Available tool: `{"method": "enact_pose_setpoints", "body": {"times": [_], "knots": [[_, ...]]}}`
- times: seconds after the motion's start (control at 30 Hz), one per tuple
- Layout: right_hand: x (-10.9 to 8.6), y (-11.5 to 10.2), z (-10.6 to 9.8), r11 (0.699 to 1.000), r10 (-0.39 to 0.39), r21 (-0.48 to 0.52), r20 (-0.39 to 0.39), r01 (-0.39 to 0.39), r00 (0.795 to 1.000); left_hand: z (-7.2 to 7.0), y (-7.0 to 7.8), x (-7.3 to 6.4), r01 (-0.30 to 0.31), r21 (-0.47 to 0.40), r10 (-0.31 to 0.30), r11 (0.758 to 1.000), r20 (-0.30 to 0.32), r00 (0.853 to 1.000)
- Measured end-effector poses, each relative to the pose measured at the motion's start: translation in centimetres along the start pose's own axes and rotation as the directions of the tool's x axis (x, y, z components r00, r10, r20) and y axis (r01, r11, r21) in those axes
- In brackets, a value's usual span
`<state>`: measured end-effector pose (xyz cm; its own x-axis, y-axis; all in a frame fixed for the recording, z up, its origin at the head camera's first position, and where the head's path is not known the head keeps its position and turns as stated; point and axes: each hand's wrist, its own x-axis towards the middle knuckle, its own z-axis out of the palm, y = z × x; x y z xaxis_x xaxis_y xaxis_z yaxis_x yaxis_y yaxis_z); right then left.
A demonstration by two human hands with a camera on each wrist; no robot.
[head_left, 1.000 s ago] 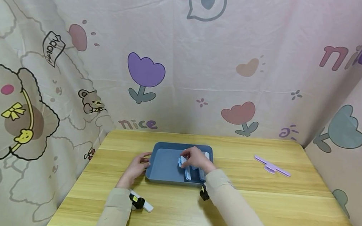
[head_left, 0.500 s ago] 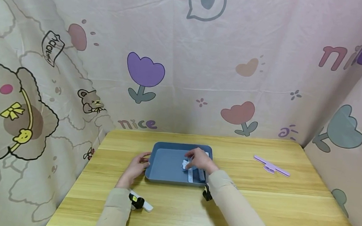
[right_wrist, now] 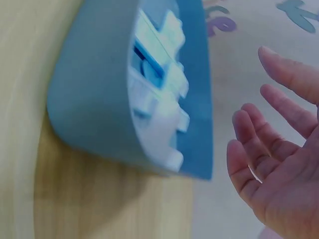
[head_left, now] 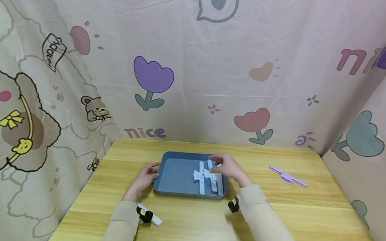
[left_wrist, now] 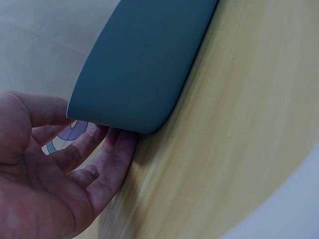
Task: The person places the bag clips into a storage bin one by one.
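Observation:
A blue-grey tray (head_left: 176, 175) sits on the wooden table. Inside its right half lie a light blue bag clip (head_left: 201, 186), a second blue bag clip (head_left: 213, 184) and a paler clip (head_left: 220, 187), side by side, with ruler-like marks on the blue ones. My left hand (head_left: 144, 179) rests at the tray's left end; in the left wrist view its fingers (left_wrist: 107, 169) touch the tray's outer corner, one at the rim. Over the tray's right edge hovers my right hand (head_left: 229, 166), fingers spread and holding nothing, apart from the tray in the right wrist view.
A purple bag clip (head_left: 288, 176) lies on the table to the right of the tray. Partly hidden under the left wrist is a white bar-shaped piece (head_left: 157, 221). A printed curtain (head_left: 193, 116) hangs behind the table and along both sides.
My right hand has let go of the light blue clip, which now lies in the tray beside the others, and has moved right and up. The left hand stays at the tray.

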<state>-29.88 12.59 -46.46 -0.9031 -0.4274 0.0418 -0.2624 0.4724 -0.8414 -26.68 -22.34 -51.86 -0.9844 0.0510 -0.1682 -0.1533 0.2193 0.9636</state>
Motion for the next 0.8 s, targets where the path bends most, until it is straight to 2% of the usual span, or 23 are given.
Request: {"method": "enact_pose_setpoints", "body": {"times": [0.1, 0.4, 0.8], "knots": [[-0.9, 0.8, -1.1, 1.000, -0.013, 0.018, -0.032, 0.014, 0.999, 0.0, 0.1, 0.0, 0.005, 0.000, -0.005, 1.000, -0.003, 1.000], [-4.6, 3.2, -4.2, 0.998, 0.010, 0.069, -0.133, -0.001, 0.991, 0.1, 0.2, 0.0, 0.011, -0.003, -0.011, 1.000, -0.007, 1.000], [-9.9, 7.7, -8.1, 0.995, 0.102, 0.039, -0.236, -0.095, 0.966, 0.2, 0.3, -0.1, 0.011, 0.005, -0.010, 1.000, -0.006, 1.000]]}}
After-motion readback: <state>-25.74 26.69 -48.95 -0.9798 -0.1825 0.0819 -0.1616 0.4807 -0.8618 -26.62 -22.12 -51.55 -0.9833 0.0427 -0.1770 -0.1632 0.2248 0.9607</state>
